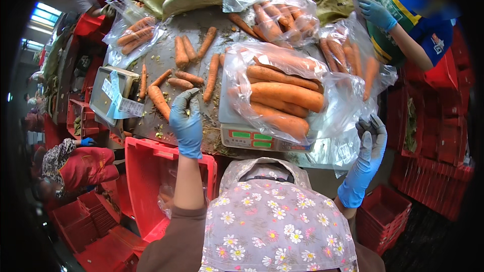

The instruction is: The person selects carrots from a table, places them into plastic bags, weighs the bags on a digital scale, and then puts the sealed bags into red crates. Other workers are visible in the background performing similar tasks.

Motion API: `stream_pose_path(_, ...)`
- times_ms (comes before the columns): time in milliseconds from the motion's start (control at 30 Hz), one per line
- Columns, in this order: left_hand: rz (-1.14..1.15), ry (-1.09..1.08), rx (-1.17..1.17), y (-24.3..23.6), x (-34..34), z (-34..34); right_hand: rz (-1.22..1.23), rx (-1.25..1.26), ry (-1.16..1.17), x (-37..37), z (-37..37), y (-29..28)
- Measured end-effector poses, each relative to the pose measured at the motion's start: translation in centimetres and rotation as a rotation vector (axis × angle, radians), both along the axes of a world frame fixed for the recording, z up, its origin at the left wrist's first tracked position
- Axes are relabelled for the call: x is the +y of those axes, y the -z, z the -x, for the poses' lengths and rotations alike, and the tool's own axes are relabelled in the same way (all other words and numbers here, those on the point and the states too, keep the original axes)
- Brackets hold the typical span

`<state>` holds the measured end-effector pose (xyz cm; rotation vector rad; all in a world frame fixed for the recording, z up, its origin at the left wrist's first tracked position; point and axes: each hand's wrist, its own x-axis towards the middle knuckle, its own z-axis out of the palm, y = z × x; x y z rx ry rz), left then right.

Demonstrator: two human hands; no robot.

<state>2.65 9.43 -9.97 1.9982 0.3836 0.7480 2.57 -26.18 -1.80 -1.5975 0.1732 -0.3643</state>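
Note:
My left hand (185, 125), in a blue glove with soiled fingertips, is raised over the table's near edge. Its fingers are loosely bent and apart, with nothing visible in them. My right hand (366, 153), gloved alike, is up beside several clear plastic bags (337, 150), fingers apart; whether it touches the film I cannot tell. Between my hands stands a digital scale (241, 142) with lit green displays. On its pan lies an open clear bag (335, 90) of large carrots (287, 95). Loose carrots (210, 78) are scattered left of the scale.
A bag of carrots (135, 38) lies far left, above a second scale (112, 98). More bagged carrots (282, 20) lie at the back. A co-worker's gloved hand (377, 14) reaches in from the right. A red crate (138, 186) stands below my left forearm.

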Motion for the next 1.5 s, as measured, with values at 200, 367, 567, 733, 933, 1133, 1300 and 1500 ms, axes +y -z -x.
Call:
stream_pose_path(200, 0.065, -0.196, 0.271, 10.9, 7.4, -1.0, 0.014, 0.027, -0.011, -0.1, -0.6, 0.0)
stream_pose_path(367, 0.034, -0.218, 0.406, 15.1, 6.5, -3.0, -0.002, 0.034, -0.005, -0.5, -1.8, -0.2)
stream_pose_path(567, -0.11, -0.601, 0.71, 12.4, 5.5, -7.8, 0.036, 0.057, -0.008, 0.7, -4.3, -1.1)
stream_pose_path(733, -0.029, -0.693, 0.693, 13.4, 8.7, -9.1, 0.029, 0.091, -0.005, 1.2, -5.4, -1.0)
stream_pose_path(933, -0.623, -0.392, 0.677, 14.6, 10.8, -9.1, 0.016, 0.11, 0.002, 1.1, -6.1, -0.2)
stream_pose_path(1133, -0.92, -0.165, 0.321, 12.3, 11.2, -10.6, 0.024, 0.07, 0.017, 1.0, -5.7, -0.9)
stream_pose_path(1300, -0.071, -0.09, -0.147, 3.2, 4.9, -10.2, -0.024, 0.079, 0.031, -0.2, -4.2, -0.3)
stream_pose_path(1500, -0.847, 0.581, -0.237, -6.3, -7.6, -7.7, -0.04, 0.038, 0.03, 0.7, -2.7, -1.0)
